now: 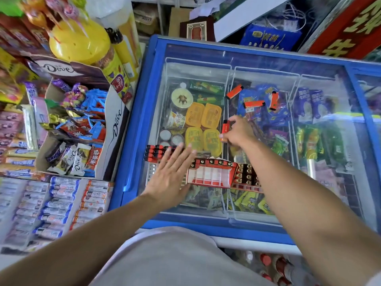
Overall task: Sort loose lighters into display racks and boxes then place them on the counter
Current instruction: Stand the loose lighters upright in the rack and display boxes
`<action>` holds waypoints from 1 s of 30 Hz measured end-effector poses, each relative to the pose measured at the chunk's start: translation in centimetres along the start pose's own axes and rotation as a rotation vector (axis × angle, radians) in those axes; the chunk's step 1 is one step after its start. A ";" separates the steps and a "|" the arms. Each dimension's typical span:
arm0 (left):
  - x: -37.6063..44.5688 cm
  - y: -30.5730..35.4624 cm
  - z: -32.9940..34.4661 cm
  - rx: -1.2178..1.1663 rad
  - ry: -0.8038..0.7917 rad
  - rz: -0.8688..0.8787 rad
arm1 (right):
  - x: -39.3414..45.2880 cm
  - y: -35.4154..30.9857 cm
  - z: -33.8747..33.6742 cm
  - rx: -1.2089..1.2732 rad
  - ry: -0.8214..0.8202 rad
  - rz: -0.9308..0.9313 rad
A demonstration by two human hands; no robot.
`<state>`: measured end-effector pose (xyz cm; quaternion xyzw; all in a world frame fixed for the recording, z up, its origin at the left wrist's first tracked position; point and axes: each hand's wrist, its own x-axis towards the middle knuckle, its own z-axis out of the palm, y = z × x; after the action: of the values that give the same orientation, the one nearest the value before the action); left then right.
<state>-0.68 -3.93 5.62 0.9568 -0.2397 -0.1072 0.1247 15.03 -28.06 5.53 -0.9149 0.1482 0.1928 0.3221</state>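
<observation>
A blue-framed glass freezer lid (156, 65) fills mid-frame. At lower centre, the red display box (210, 175) sits beside the left hand (171, 172), fingers spread flat. Above, the right hand (239, 132) pinches one red lighter (225, 127); three loose lighters (254, 104) lie upper centre.

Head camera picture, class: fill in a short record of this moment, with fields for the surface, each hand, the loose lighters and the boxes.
surface: glass lid of a blue chest freezer
right hand: pinches one orange lighter, held upright
left hand: open, fingers straight, over the rack of lighters
loose lighters: three orange ones on the glass beyond the right hand
boxes: red display box, front slots look empty; beside it a fuller box
</observation>
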 end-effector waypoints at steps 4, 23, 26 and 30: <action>-2.5 -2.9 0.0 -0.101 0.152 -0.243 | -0.1 -0.7 -0.2 -0.054 -0.042 0.075; -5.8 -6.5 0.7 -0.304 0.032 -0.329 | -16.4 -8.9 8.4 -0.252 0.004 -0.590; -5.7 -6.4 0.4 -0.325 0.010 -0.332 | -16.3 -8.5 10.0 -0.351 0.120 -0.604; -5.9 -6.5 0.2 -0.326 0.000 -0.325 | -16.3 -8.3 11.1 -0.417 0.241 -0.612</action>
<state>-2.95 4.45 4.41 0.9500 -0.0622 -0.1632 0.2588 1.07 -12.27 9.29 -0.9788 -0.1371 0.0051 0.1521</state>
